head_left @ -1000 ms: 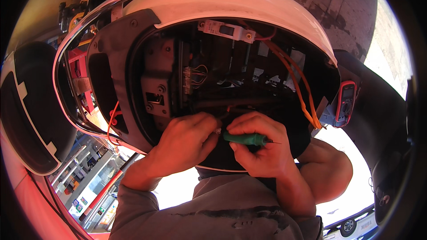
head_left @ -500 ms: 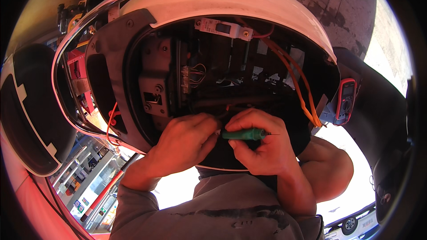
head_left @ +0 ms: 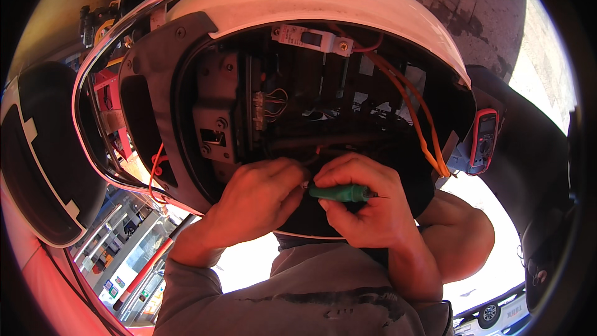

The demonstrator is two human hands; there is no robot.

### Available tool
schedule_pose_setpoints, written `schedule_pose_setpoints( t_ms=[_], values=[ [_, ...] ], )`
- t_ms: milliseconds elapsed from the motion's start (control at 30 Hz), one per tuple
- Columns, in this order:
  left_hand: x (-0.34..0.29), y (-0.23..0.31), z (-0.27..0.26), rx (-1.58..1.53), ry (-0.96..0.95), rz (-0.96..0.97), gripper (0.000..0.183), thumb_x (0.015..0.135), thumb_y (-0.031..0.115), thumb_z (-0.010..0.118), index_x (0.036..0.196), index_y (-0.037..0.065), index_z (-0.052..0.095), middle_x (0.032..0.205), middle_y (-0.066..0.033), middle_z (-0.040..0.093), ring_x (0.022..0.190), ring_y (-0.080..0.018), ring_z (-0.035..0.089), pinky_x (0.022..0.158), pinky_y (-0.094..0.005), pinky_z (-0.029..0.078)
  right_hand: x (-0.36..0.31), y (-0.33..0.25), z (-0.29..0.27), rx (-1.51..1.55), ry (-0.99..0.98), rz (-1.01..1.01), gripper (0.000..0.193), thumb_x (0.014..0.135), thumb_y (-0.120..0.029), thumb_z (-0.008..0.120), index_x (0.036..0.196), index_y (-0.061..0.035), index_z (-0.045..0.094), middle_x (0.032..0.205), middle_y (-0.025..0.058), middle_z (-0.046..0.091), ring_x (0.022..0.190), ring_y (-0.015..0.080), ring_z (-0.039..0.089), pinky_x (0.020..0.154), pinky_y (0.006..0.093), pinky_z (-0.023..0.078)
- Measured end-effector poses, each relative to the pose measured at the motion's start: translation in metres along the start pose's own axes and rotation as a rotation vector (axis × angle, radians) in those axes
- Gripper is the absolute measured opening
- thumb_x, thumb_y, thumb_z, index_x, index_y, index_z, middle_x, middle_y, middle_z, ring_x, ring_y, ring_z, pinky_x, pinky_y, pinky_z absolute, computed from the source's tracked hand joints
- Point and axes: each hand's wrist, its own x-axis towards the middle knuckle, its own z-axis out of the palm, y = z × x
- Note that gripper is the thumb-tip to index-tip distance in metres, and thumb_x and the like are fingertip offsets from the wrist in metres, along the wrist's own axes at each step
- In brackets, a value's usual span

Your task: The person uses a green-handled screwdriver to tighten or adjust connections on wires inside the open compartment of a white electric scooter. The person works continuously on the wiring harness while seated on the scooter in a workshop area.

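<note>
My right hand (head_left: 367,190) is closed round a green-handled tool (head_left: 344,193) with a thin dark pin sticking out of its right end. The tool's left end comes close to the fingertips of my left hand (head_left: 264,193). Those fingers are pinched together, and a small whitish metallic piece (head_left: 305,184) shows at their tips; its kind is too small to tell. Both hands are over the near edge of an open compartment in a scooter-like body (head_left: 336,0). Inside it, near the hands, lie dark cables, partly hidden.
A white circuit breaker (head_left: 313,40) sits at the compartment's far edge. Thick orange cables (head_left: 407,99) run down its right side. A connector with thin wires (head_left: 260,111) is at the left inside. A red multimeter (head_left: 482,142) rests at the right, beside a black seat (head_left: 528,124).
The green-handled tool has tipped slightly, its right end with the pin now lower. My right fingers have shifted a little with it; my left hand has barely moved.
</note>
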Motion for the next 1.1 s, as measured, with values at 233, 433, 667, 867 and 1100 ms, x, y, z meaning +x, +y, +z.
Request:
schedule_pose_setpoints(
  t_ms=[233, 433, 667, 867, 1100],
  values=[
    [-0.0002, -0.0002, 0.0004, -0.018, 0.036, -0.034, 0.019, 0.080, 0.002, 0.075, 0.097, 0.002, 0.065, 0.091, -0.0145, 0.068, 0.075, -0.0379, 0.069, 0.060, -0.0451, 0.055, -0.0014, -0.0027, -0.0004, -0.010, 0.075, -0.076, 0.028, 0.070, 0.008, 0.075, 0.096, -0.0011, 0.070, 0.098, 0.0161, 0.072, 0.083, 0.0214, 0.071, 0.072, 0.0279, 0.056],
    [-0.0002, -0.0011, 0.0013, -0.023, 0.056, -0.036, 0.019, 0.080, 0.002, 0.075, 0.097, 0.002, 0.065, 0.090, -0.0137, 0.068, 0.073, -0.0363, 0.069, 0.058, -0.0442, 0.054, -0.0020, 0.0012, 0.0021, 0.027, 0.063, -0.069, 0.028, 0.074, 0.006, 0.075, 0.100, -0.0026, 0.069, 0.099, 0.0150, 0.071, 0.083, 0.0260, 0.072, 0.070, 0.0314, 0.056],
    [-0.0007, -0.0021, 0.0014, -0.035, 0.051, -0.041, 0.020, 0.079, 0.002, 0.075, 0.097, 0.002, 0.065, 0.088, -0.0134, 0.068, 0.072, -0.0364, 0.069, 0.058, -0.0442, 0.054, -0.0034, 0.0021, 0.0039, -0.004, 0.059, -0.055, 0.026, 0.072, 0.007, 0.075, 0.096, -0.0008, 0.070, 0.099, 0.0164, 0.072, 0.083, 0.0210, 0.072, 0.071, 0.0283, 0.056],
    [-0.0009, -0.0019, 0.0011, -0.031, 0.051, -0.035, 0.021, 0.079, 0.001, 0.075, 0.097, 0.003, 0.065, 0.088, -0.0137, 0.067, 0.072, -0.0371, 0.068, 0.058, -0.0446, 0.053, -0.0029, -0.0009, 0.0042, -0.048, 0.061, -0.067, 0.026, 0.071, 0.006, 0.075, 0.095, -0.0015, 0.070, 0.099, 0.0156, 0.073, 0.082, 0.0220, 0.072, 0.070, 0.0284, 0.056],
    [-0.0011, -0.0030, 0.0024, -0.020, 0.054, -0.023, 0.021, 0.079, 0.002, 0.075, 0.096, 0.002, 0.064, 0.088, -0.0147, 0.067, 0.072, -0.0379, 0.068, 0.058, -0.0450, 0.054, -0.0018, -0.0011, 0.0034, -0.087, 0.044, -0.109, 0.028, 0.074, 0.004, 0.075, 0.100, -0.0035, 0.068, 0.099, 0.0144, 0.071, 0.080, 0.0305, 0.073, 0.065, 0.0331, 0.058]
  ],
)
